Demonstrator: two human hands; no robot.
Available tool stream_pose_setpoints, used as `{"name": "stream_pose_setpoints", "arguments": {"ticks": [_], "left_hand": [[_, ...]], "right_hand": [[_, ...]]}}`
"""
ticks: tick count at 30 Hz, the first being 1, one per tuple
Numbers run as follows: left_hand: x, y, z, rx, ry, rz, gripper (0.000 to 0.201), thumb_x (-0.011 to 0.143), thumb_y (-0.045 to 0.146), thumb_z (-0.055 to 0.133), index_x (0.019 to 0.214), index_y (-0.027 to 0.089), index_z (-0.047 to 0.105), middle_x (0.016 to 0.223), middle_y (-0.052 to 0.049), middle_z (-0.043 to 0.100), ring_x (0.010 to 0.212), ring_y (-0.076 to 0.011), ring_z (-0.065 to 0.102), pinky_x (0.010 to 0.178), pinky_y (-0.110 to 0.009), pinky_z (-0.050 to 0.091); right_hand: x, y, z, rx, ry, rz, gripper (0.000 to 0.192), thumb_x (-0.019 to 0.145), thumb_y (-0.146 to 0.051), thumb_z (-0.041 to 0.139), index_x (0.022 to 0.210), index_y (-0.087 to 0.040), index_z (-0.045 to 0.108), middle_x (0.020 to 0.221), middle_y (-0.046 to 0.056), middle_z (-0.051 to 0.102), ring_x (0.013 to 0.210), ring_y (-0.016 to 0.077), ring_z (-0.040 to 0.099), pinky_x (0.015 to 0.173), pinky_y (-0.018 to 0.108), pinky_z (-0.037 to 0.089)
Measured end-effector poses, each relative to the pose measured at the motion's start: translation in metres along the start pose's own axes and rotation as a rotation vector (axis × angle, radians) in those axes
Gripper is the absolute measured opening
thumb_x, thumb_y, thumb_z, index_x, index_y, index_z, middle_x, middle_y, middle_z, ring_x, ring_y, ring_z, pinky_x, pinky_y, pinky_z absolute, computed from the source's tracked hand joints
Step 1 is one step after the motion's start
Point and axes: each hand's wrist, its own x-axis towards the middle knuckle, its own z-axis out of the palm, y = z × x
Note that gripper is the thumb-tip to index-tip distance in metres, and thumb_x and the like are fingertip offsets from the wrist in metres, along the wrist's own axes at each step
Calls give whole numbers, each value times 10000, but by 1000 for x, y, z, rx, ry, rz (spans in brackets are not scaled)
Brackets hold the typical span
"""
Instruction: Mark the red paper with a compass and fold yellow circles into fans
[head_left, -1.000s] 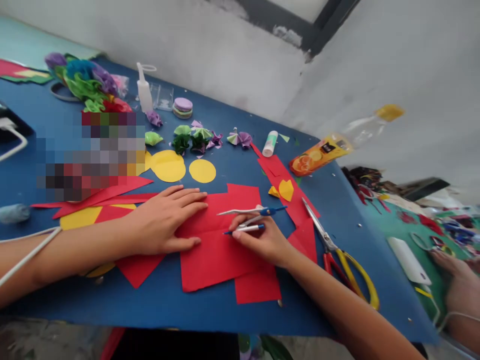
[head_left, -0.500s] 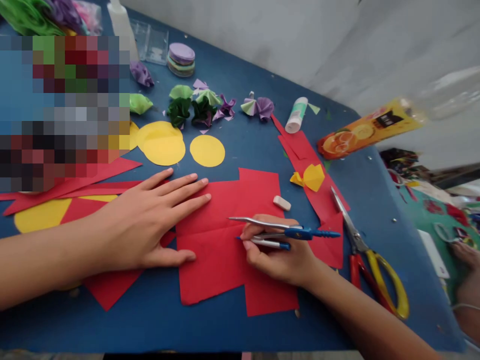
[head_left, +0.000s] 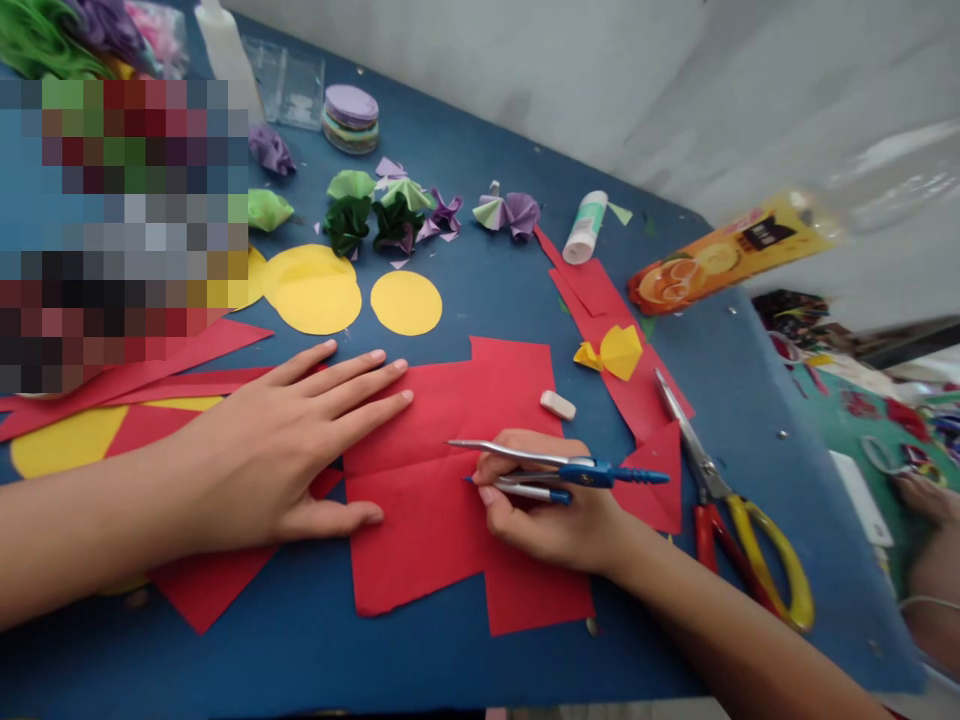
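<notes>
My left hand point(head_left: 289, 450) lies flat, fingers spread, pressing down the left part of a red paper sheet point(head_left: 435, 510) on the blue table point(head_left: 300, 650). My right hand point(head_left: 551, 510) grips a blue and silver drawing compass point(head_left: 559, 468) with a blue pencil, its tips pointing left onto the red sheet. A small white eraser point(head_left: 559, 405) rests on the sheet just above my right hand.
Red and yellow scissors point(head_left: 731, 505) lie right of my right hand. Yellow paper circles point(head_left: 405, 302), folded paper flowers point(head_left: 390, 215), a glue stick point(head_left: 585, 227), an orange-labelled bottle point(head_left: 720, 260) and red strips point(head_left: 135, 370) lie farther back. Another person's hand point(head_left: 930, 500) shows at the right edge.
The view has dipped and moved closer to the table. Both hands stay on the red sheet; the compass remains in my right hand, and the eraser has come into view.
</notes>
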Motion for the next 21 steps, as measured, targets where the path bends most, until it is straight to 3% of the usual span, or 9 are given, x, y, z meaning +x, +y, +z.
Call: {"name": "stream_pose_setpoints", "arguments": {"ticks": [10, 21], "left_hand": [[1, 2, -3, 79, -22, 11, 779, 832, 683, 406, 1431, 193, 321, 1501, -79, 274, 1370, -291, 302, 1140, -449, 164], [2, 2, -7, 114, -45, 34, 787, 847, 683, 372, 1429, 157, 316, 1495, -105, 266, 1357, -326, 317, 1091, -501, 251]], "right_hand": [[3, -1, -2, -44, 37, -107, 90, 701, -103, 519, 707, -186, 552, 628, -10, 587, 519, 93, 562, 473, 193, 473], [3, -1, -3, 13, 44, -74, 98, 733, -97, 518, 737, -190, 549, 639, -13, 581, 514, 91, 567, 461, 181, 479]]}}
